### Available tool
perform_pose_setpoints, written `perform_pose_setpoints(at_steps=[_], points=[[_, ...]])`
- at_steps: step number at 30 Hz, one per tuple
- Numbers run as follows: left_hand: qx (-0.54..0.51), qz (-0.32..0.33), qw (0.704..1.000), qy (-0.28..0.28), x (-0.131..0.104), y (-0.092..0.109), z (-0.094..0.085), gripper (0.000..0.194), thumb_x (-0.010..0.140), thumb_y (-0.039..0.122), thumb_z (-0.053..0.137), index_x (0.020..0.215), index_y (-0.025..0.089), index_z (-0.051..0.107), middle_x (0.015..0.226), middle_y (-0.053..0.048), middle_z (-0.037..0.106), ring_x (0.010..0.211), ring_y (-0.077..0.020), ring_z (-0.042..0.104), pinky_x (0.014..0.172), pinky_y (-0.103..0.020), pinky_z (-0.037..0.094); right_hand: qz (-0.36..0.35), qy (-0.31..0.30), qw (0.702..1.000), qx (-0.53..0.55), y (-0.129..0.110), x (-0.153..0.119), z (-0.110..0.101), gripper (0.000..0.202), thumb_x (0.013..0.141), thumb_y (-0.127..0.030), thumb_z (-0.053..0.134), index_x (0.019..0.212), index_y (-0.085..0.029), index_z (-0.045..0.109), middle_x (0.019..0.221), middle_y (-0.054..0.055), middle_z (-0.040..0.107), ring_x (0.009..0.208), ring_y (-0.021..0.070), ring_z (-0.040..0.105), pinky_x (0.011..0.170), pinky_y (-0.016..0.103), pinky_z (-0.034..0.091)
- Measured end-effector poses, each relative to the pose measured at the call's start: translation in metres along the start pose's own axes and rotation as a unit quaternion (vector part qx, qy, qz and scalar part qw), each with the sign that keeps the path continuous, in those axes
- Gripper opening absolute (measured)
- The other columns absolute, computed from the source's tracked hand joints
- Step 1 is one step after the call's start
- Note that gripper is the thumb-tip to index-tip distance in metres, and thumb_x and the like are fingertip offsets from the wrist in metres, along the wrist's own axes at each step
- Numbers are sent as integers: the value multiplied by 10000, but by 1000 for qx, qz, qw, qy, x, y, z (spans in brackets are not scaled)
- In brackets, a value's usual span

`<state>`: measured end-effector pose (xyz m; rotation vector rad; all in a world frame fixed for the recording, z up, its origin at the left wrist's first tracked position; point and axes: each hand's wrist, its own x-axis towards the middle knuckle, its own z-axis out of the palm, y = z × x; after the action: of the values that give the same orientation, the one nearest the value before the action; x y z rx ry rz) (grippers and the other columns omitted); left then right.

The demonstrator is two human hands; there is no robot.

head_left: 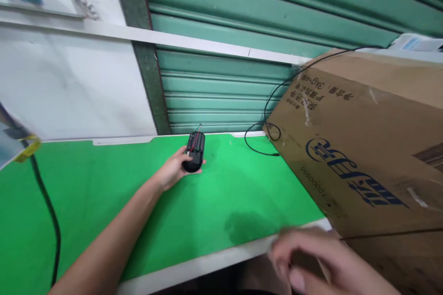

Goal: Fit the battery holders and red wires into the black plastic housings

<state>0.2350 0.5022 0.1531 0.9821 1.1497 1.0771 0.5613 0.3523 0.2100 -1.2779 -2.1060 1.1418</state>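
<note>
My left hand [173, 168] is closed around a black oval plastic housing [196, 159], holding it above the green table near its back edge. Long recesses that look like battery slots show on its upper face, along with a thin red wire [194, 142]. A fine wire end sticks out past its far end. Blurred by motion, my right hand [304, 258] is over the front edge of the table at the lower right, apart from the housing. Its fingers look curled, but I cannot see whether anything is between them.
A large cardboard box [346, 147] stands along the right side. A black cable [254, 147] loops down beside it onto the green tabletop [221, 203]. Another dark cable [48, 203] crosses the left side. Behind are a green shutter [221, 73] and a white wall [69, 83].
</note>
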Motion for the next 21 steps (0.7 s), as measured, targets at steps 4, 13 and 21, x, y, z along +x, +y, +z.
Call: perform_pose_setpoints(at_steps=[4, 13, 21], points=[[47, 21, 999, -10, -7, -7, -1, 558, 687, 375, 651, 1200, 221, 494, 966, -56, 740, 888, -298, 746, 808, -465, 595, -254, 248, 934, -39, -33, 121, 6, 169, 1041, -294, 585, 930, -257, 708, 855, 49, 751, 792, 229, 700, 780, 381, 572], [158, 98, 983, 0, -18, -12, -2, 333, 808, 387, 545, 1095, 234, 616, 972, -20, 672, 978, -277, 601, 960, -417, 480, -434, 251, 797, -337, 34, 241, 42, 242, 993, -122, 582, 1136, -222, 749, 1136, 92, 789, 1212, 278, 641, 1106, 487, 486], [53, 79, 994, 60, -18, -24, 8, 294, 918, 464, 542, 1112, 245, 573, 1010, -8, 609, 1003, -246, 577, 948, -367, 477, -428, 303, 795, -304, 19, 216, 41, 126, 975, -141, 618, 954, -233, 701, 828, 23, 758, 922, 236, 666, 1019, 424, 489]])
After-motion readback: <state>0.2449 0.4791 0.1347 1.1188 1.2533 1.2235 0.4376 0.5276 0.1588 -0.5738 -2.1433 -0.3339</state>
